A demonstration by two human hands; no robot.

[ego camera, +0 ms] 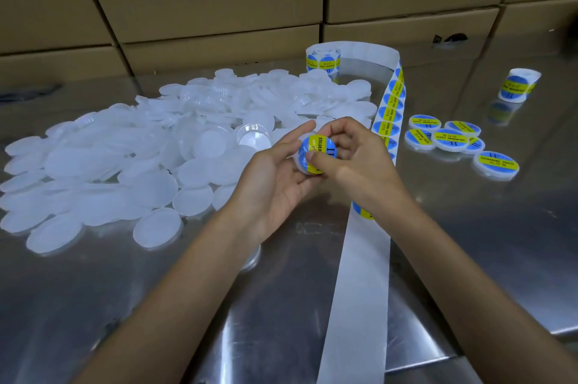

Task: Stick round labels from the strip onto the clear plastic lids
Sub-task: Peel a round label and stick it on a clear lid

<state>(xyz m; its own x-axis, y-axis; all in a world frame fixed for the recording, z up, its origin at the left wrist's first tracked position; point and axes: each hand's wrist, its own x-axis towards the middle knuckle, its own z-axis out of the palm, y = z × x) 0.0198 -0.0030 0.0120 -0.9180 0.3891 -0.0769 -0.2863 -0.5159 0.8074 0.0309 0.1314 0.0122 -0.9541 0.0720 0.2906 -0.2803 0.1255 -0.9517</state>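
Note:
My left hand [275,174] cups a clear plastic lid [301,164] from below and the left. A round blue and yellow label [316,146] lies on the lid's face. My right hand [353,155] curls round the lid from the right, its thumb pressing on the label. The white label strip [359,274] runs from the near table edge under my right hand and up to the back, with several labels [389,111] on its far part. A big heap of bare clear lids [150,149] lies to the left.
Several labelled lids [447,139] lie in a cluster on the right of the steel table [469,227]. A small roll of labels [517,85] stands at the far right. Stacked cardboard boxes [219,8] wall off the back.

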